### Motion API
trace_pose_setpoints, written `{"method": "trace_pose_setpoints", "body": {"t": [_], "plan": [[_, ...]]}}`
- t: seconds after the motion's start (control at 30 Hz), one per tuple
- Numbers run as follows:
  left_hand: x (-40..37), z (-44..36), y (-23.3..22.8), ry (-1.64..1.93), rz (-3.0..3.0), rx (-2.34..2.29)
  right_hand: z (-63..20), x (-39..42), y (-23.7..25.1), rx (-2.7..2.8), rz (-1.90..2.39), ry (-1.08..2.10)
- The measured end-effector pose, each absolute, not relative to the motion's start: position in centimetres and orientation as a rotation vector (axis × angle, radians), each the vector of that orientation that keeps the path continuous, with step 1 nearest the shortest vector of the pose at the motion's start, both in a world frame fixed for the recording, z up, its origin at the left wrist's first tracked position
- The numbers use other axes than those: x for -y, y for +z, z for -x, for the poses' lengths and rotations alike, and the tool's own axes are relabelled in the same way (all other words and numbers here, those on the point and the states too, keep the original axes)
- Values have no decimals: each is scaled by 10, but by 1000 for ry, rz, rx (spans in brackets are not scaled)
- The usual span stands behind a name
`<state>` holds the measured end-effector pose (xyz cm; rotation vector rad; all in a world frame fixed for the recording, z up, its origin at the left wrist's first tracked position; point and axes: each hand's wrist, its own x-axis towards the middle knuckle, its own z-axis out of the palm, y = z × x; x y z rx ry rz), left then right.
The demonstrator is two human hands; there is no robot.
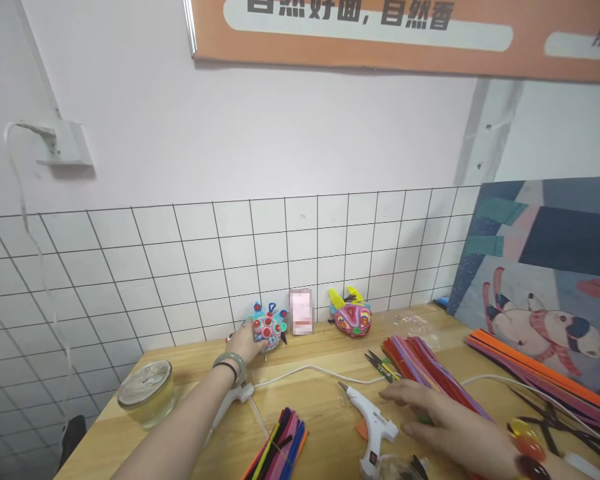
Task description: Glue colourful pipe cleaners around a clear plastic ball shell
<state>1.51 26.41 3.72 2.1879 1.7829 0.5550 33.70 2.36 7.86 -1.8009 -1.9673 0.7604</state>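
Observation:
At the back of the table, my left hand [245, 341] is closed round the left side of a light-blue animal-head ornament [269, 328] with red round spots. My right hand [430, 410] is open, fingers stretched out and apart, over a bundle of red and purple pipe cleaners [420, 360]. Just left of its fingertips lies a white glue gun [373, 423]. Scissors [380, 365] rest beyond them. A pink ornament with yellow horns [353, 320] stands against the wall, right of a blurred pink card [301, 312].
A lidded glass jar [147, 393] stands at the left edge. A second glue gun [235, 398] lies partly under my left arm. Coloured pipe cleaners [280, 447] lie in front. A white cord [310, 369] crosses the table. A bear picture panel [540, 280] leans at right.

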Motion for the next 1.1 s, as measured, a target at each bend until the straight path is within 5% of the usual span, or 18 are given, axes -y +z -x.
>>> {"method": "trace_pose_setpoints", "body": {"t": [0.8,1.1], "plan": [[-215,-13,63,201,-2602,-1906,-340,55,41,1791,1940,756],[-120,-15,91,-58,-2582,-1709,-319,52,14,1851,1862,519]]}}
